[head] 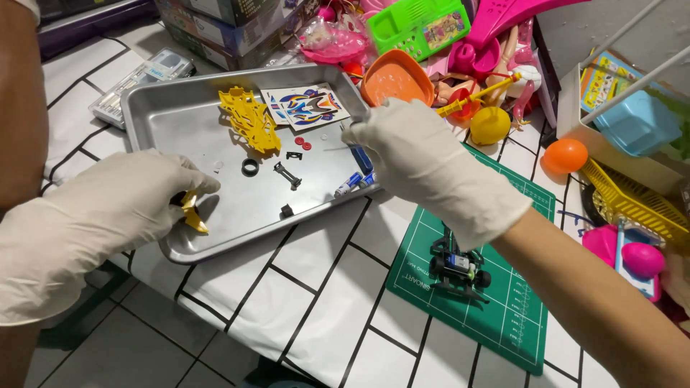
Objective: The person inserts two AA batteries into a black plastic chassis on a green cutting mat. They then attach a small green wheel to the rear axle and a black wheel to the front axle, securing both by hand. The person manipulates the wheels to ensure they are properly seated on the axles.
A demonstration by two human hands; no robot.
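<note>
The metal tray (180,115) sits on a white cloth with black grid lines (323,287), its near rim free of clutter while toys crowd close behind its far rim, among them an orange bowl (394,77) and a green plastic case (419,25). Right of the tray lies a green cutting mat (503,309) bearing a small model car chassis (458,267). Over the tray's near left corner, the gloved left hand (108,208) pinches a small yellow part (192,212) between closed fingertips. At the tray's right rim, the gloved right hand (413,154) is curled around a blue tool (361,158); how firmly it grips cannot be told. Inside the tray lie a yellow car body shell (250,118), a sticker sheet (305,106) and a black ring (250,167).
</note>
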